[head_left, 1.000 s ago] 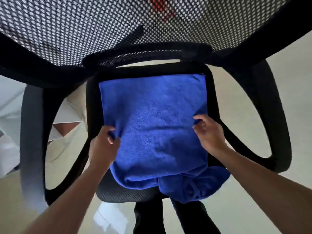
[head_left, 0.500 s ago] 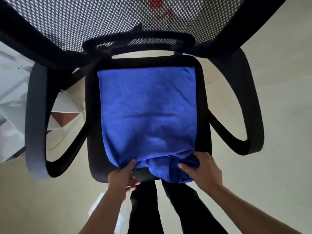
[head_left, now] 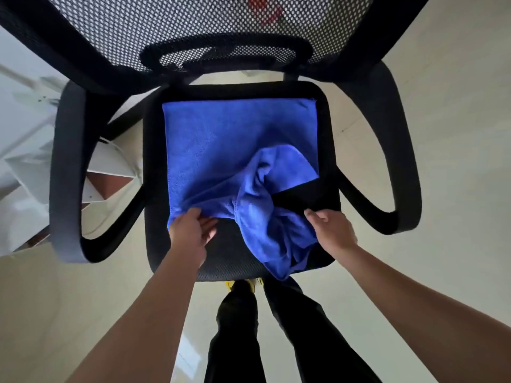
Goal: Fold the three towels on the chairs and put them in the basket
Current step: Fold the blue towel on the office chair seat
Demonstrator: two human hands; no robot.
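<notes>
**Desk:** What does the head camera give you?

**Operator:** I see the blue towel (head_left: 221,139) on the seat of the black chair (head_left: 235,255), in the middle of the frame. Its upper part lies flat and reaches almost to the seat's back edge. Its lower right part is bunched into a raised fold. One tail of it hangs over the front edge of the seat.

**Desk:** And the hands?

**Operator:** The left hand (head_left: 190,233), lower centre, pinches the towel's lower left corner, with the cloth draped over its knuckles. The right hand (head_left: 331,230), just right of the bunched part, has its fingers curled round the towel's edge there. Both forearms come in from the bottom of the frame.

**Desk:** Anything around it?

**Operator:** The mesh backrest (head_left: 221,29) fills the top of the frame, with an armrest (head_left: 63,175) on the left. Dark trouser legs (head_left: 237,327) stand on the pale floor (head_left: 442,106) at the bottom.
</notes>
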